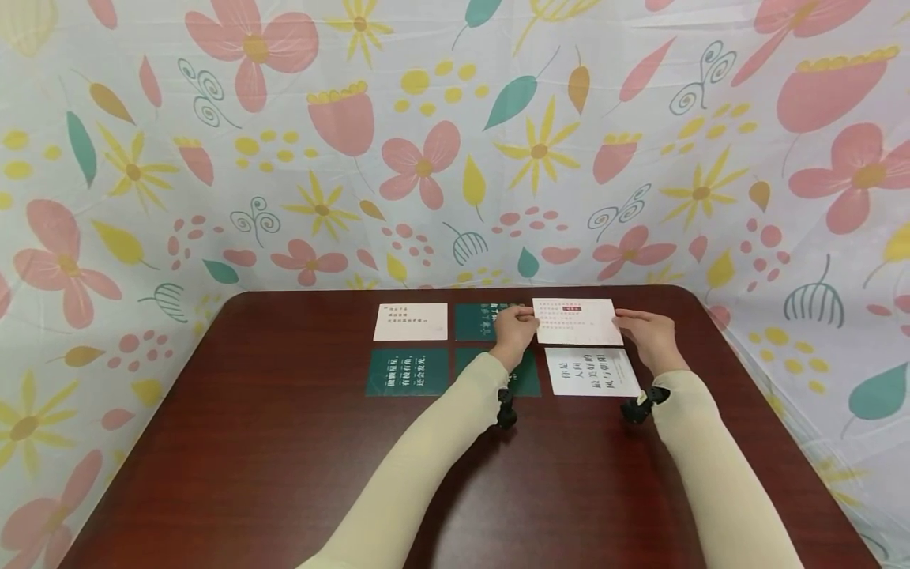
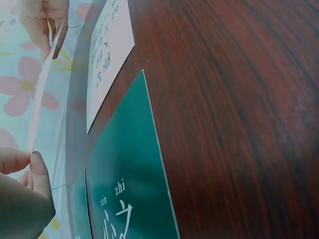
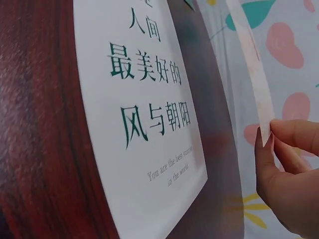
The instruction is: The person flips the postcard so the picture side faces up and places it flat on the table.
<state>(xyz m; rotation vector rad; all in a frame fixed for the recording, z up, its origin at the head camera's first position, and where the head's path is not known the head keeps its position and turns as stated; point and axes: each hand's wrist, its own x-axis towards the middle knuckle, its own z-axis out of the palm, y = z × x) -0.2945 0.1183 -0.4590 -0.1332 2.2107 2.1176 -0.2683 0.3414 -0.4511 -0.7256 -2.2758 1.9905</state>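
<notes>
A white card with red print (image 1: 577, 322) is held by both hands at its two short ends, raised off the table as the wrist views show. The left hand (image 1: 515, 332) pinches its left edge between thumb and fingers, while the right hand (image 1: 650, 338) pinches the right edge. Just in front of it lies a white card with large dark lettering (image 1: 592, 372). Under the left hand and forearm, two green cards, one at the back (image 1: 472, 322) and one in front (image 1: 528, 375), are partly hidden.
To the left lie a cream card (image 1: 411, 322) and a green card with white lettering (image 1: 407, 372), in line with the others. All rest near the far edge of the dark red-brown table (image 1: 270, 442). A flowered curtain (image 1: 426, 142) hangs behind it.
</notes>
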